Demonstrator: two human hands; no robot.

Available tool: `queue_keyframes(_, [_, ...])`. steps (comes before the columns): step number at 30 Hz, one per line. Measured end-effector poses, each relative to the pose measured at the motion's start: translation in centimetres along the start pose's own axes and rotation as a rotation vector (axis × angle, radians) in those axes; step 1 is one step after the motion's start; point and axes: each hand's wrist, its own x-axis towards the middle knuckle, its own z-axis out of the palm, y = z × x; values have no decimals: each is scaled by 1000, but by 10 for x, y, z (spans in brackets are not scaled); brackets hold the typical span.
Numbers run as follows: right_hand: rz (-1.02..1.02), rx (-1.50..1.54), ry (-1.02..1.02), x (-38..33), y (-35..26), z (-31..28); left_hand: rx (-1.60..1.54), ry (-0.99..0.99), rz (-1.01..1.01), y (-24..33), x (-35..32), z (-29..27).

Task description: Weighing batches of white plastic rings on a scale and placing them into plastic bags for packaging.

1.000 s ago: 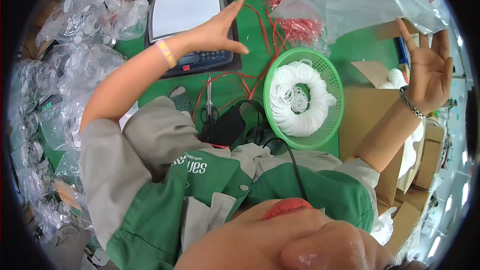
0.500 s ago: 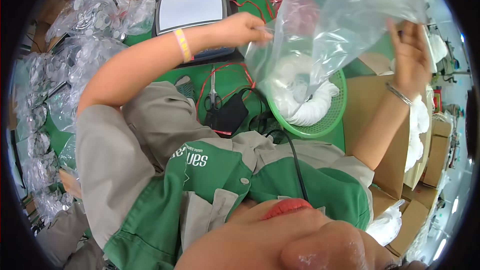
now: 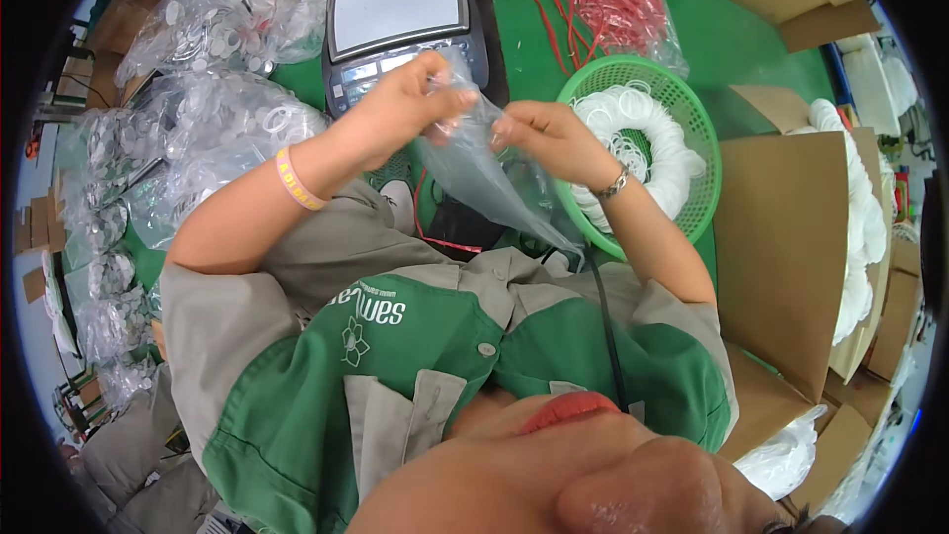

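A clear plastic bag (image 3: pixel 474 173) hangs in front of me, its upper edge gathered between my two hands. My left hand (image 3: pixel 410 104), with a pink and yellow band at the wrist, pinches the bag's top near the scale. At the bag's right edge, my right hand (image 3: pixel 554 138) has its fingers closed on the plastic. Just beyond that hand stands a green mesh basket (image 3: pixel 710 138), holding a thick coil of thin white rings (image 3: pixel 667 153). The bag's lower end falls toward my lap and covers part of a black item there.
A digital scale (image 3: pixel 400 8) with a white plate stands behind my left hand. A bag of red strips (image 3: pixel 623 10) lies beyond the basket. Clear bags of round discs (image 3: pixel 213 129) pile up at left; an open cardboard box (image 3: pixel 776 237) stands at right.
My right hand has come inward from the far right to beside my left. The bag, spread wide above the basket before, is now gathered narrow and lower, left of the basket.
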Motion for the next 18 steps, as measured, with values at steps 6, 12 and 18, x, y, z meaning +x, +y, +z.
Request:
queue_keyframes(6, [25, -256, 295, 9, 25, 0, 847, -46, 106, 11, 2, -6])
queue_keyframes(12, [98, -19, 240, 16, 85, -39, 1220, -159, 224, 6, 11, -17])
queue_keyframes(18, [566, -529, 578, -43, 243, -221, 974, 41, 391, 18, 25, -41])
